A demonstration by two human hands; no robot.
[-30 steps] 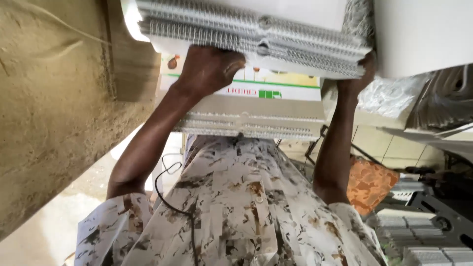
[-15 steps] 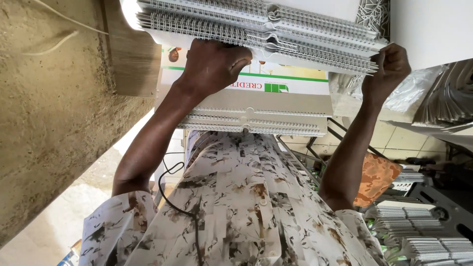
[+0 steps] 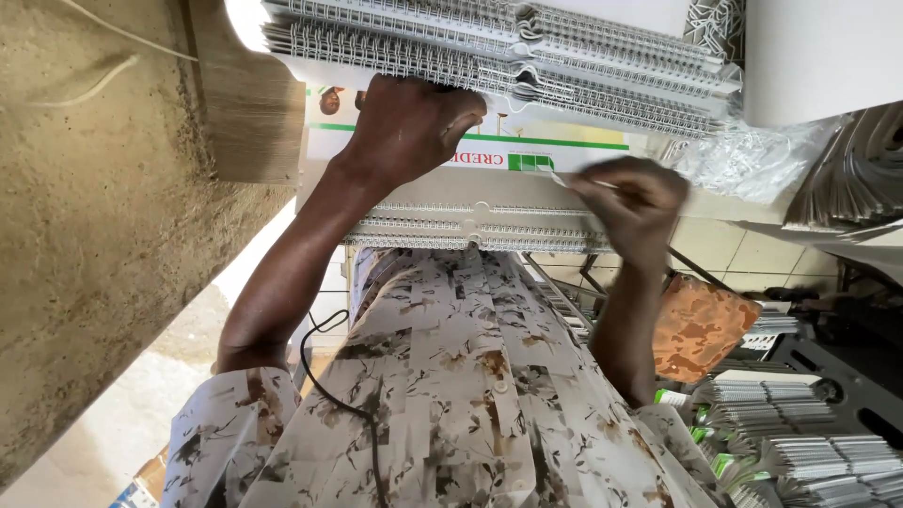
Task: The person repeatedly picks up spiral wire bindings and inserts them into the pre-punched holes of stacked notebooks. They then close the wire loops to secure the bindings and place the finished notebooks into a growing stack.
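My left hand [image 3: 409,127] lay flat, fingers together, pressing the spiral-bound calendar stack [image 3: 489,202]. My right hand [image 3: 630,202], blurred, pinched a page edge [image 3: 574,181] there.

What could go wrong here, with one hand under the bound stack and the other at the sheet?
1. Only the left hand presses on the top spiral-bound stack; the stack might slip or tip.
2. The right hand is blurred while pinching a thin edge of the printed sheet; the paper could tear or crease.
3. Wire combs lie near both hands; fingers or the shirt may snag.
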